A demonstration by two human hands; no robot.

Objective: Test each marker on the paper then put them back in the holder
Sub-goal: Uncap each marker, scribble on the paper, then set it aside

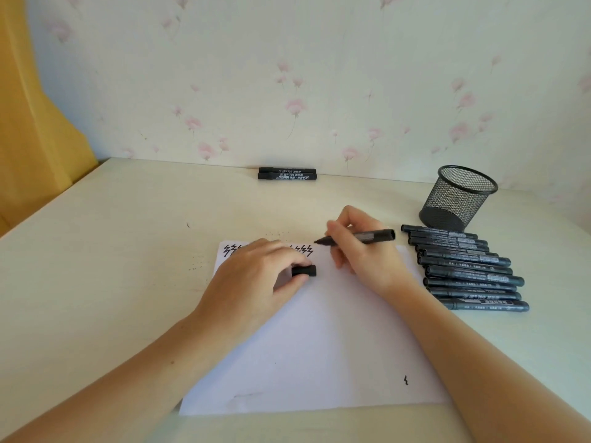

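Where the frame ends at the bottom, two bare forearms reach up from the lower corners over a white sheet of paper (319,346) lying on a pale table (112,251). A tiny black squiggle (406,380) marks the paper at lower right. Near centre, the left hand (256,276) rests on the sheet, its thumb and fingers pinching a short black cap (303,270). Just right of it, the right hand (367,251) grips an uncapped black marker (361,236), fingers curled round the barrel, the tip pointing left and sitting at the end of a row of black zigzag test marks (302,250) along the paper's top edge; the left hand hides the middle of that row. At right of the frame, a row of capped black markers (470,270) lies side by side on the table, just beside the paper. Behind them, at upper right, stands a black mesh holder (457,196), upright. Farther back, at top centre, two more black markers (287,173) lie together against the floral wallpaper (287,75). A yellow curtain (32,123) fills the upper left.
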